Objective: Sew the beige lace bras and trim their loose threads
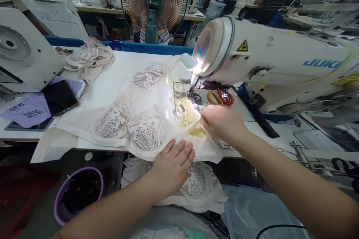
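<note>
A pale pink lace garment (131, 119) lies spread across the white sewing table (112, 78), hanging over its front edge. My left hand (172, 162) rests flat on the fabric at the table's front edge, fingers stretched out together. My right hand (221, 123) is closed in a pinch on the garment's edge just in front of the needle area (193, 95) of the white sewing machine (280, 59). The machine's lamp lights the fabric there.
Orange and red scissors (221, 98) lie behind my right hand. A phone (59, 97) on purple papers sits at the left, more pink pieces (86, 58) at the back. A purple bin (78, 192) stands below the table, a fan (154, 3) behind it.
</note>
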`<state>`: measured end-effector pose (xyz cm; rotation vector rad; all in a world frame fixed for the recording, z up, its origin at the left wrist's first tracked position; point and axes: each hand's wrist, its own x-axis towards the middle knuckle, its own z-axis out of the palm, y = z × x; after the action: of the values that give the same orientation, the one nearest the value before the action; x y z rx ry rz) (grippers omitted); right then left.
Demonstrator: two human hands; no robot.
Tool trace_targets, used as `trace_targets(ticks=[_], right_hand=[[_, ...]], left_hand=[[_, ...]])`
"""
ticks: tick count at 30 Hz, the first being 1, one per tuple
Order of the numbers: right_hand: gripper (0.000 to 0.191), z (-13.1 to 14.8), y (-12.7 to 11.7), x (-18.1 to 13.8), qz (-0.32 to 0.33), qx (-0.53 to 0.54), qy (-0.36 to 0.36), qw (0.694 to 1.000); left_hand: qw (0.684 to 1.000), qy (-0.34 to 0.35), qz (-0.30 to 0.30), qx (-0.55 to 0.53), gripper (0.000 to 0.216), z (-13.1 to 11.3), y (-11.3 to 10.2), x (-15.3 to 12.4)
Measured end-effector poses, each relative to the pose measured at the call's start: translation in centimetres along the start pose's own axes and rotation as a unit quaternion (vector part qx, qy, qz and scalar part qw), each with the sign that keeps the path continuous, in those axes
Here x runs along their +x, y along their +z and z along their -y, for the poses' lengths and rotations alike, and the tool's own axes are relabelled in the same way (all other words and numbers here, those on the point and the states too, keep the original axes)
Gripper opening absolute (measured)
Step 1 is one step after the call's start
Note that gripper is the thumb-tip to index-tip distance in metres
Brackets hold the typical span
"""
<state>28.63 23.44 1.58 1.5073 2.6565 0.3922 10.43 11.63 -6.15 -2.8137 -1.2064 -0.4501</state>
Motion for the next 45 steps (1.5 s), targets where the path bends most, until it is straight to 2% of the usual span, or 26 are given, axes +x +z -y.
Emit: trace_targets(ticks=[3,6,9,12,16,24,31,34,38,45], right_hand=[[0.021,1.3,-0.3,-0.5,0.026,0.025,-0.047,0.998],[0.021,2.5,-0.6,-1.4,0.026,0.059,-0.096,0.993],[0.019,3.4,0.0,-1.9,0.007,0.091,-0.17,0.981],[0.017,4.4,0.8,-1.7,-0.015,0.092,-0.204,0.975],[0.024,5.0,1.1,-1.0,-0.03,0.093,-0.184,0.978],[0.021,4.3,2.8,0.8,-0.065,0.083,-0.062,0.993],[0.021,4.8,2.9,1.9,-0.084,0.058,-0.023,0.995],[0.02,4.6,2.3,1.2,-0.08,0.056,-0.031,0.995],[0.021,4.3,1.7,0.0,-0.061,0.067,-0.079,0.993],[0.019,5.6,2.1,0.0,-0.061,0.086,-0.126,0.986]], left_hand=[[0.999,0.014,0.003,-0.045,0.052,0.0,-1.2,-0.2],[0.995,0.019,-0.009,-0.101,0.043,0.2,-2.7,-0.5],[0.994,-0.042,-0.043,-0.094,0.031,0.8,-3.6,-0.6],[0.993,-0.094,-0.069,-0.02,0.027,1.8,-3.2,-0.3],[0.993,-0.091,-0.076,0.026,0.029,2.5,-2.2,-0.1],[0.994,-0.074,-0.067,0.031,0.031,2.8,-2.0,-0.3],[0.991,-0.073,-0.09,0.066,0.029,2.8,-1.4,-0.4],[0.991,-0.077,-0.09,0.063,0.029,2.8,-1.4,-0.4],[0.991,-0.082,-0.094,0.055,0.029,2.8,-1.6,-0.3],[0.99,-0.101,-0.087,0.043,0.03,2.4,-1.6,-0.3]])
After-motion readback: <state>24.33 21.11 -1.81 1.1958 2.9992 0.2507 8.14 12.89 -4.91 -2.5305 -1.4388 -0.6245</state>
